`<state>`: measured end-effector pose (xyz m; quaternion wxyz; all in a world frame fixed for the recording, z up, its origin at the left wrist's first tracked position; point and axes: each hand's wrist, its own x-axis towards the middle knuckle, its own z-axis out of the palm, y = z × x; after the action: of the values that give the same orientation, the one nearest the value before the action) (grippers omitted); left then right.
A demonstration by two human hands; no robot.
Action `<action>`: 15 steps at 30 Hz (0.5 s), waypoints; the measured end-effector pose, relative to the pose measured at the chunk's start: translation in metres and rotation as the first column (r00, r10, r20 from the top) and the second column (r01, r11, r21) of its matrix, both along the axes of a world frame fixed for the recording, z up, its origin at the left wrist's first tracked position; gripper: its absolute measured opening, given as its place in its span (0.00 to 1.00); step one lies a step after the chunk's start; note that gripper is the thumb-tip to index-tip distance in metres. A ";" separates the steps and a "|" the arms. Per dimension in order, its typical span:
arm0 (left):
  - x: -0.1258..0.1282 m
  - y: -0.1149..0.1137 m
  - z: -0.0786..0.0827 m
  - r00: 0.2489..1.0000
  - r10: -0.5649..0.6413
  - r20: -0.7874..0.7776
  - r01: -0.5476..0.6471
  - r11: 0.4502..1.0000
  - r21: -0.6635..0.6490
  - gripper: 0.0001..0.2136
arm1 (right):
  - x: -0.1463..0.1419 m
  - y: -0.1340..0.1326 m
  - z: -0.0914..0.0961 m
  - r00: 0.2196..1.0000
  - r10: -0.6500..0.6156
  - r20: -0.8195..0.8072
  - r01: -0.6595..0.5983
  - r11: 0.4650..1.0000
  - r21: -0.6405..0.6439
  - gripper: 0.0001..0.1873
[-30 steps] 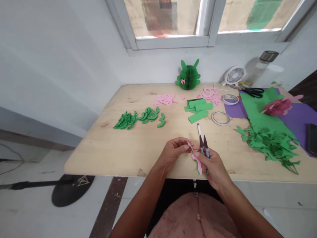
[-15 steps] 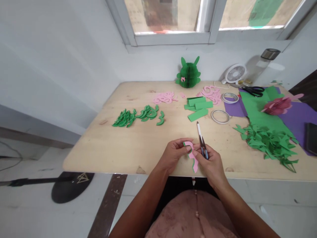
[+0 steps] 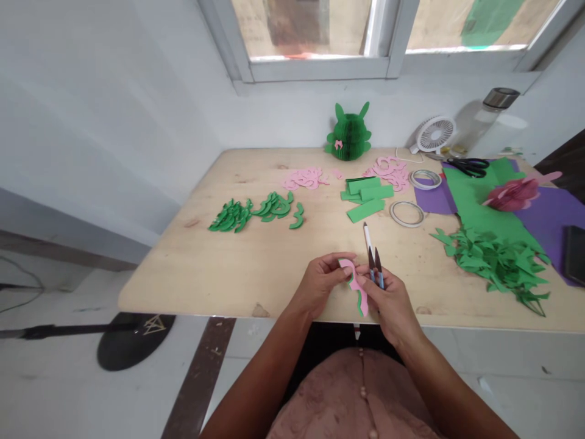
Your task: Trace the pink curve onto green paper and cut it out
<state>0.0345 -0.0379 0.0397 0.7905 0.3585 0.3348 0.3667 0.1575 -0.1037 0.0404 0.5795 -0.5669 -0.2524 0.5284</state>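
Observation:
A curved paper cutout (image 3: 361,294), pink on top with green along its edge, is pinched between both hands near the table's front edge. My left hand (image 3: 321,279) has its thumb and fingers closed on the upper curve. With thumb and fingers, my right hand (image 3: 389,299) grips the cutout's middle and also keeps small scissors (image 3: 377,268) in its fingers. Their dark blades point away from me, a little apart; the blue handles are partly hidden. Just beyond the blades lies a white pen (image 3: 367,235).
Green cutouts (image 3: 231,215) lie piled at the left, with pink cutouts (image 3: 305,178) behind. Green strips (image 3: 365,209) and tape rolls (image 3: 406,214) lie ahead. Green scraps (image 3: 498,259) and black scissors (image 3: 467,167) are at the right. A green paper figure (image 3: 350,137) stands by the wall.
The scissors' blades have spread apart in my right hand. The cutout has tilted slightly, its lower end shifting right. Both hands keep their hold.

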 end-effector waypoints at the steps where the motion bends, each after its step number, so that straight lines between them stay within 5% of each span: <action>1: 0.000 0.000 0.000 1.000 0.006 -0.004 -0.006 1.000 0.006 0.15 | 0.000 0.000 -0.001 1.000 0.003 -0.004 -0.003 1.000 -0.001 0.15; 15: 0.002 0.000 0.004 0.991 0.065 -0.119 -0.051 0.992 0.112 0.11 | -0.002 0.000 0.000 1.000 -0.028 0.011 0.028 1.000 -0.005 0.14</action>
<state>0.0368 -0.0383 0.0433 0.7368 0.4128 0.3726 0.3844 0.1558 -0.1036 0.0404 0.5839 -0.5749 -0.2461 0.5177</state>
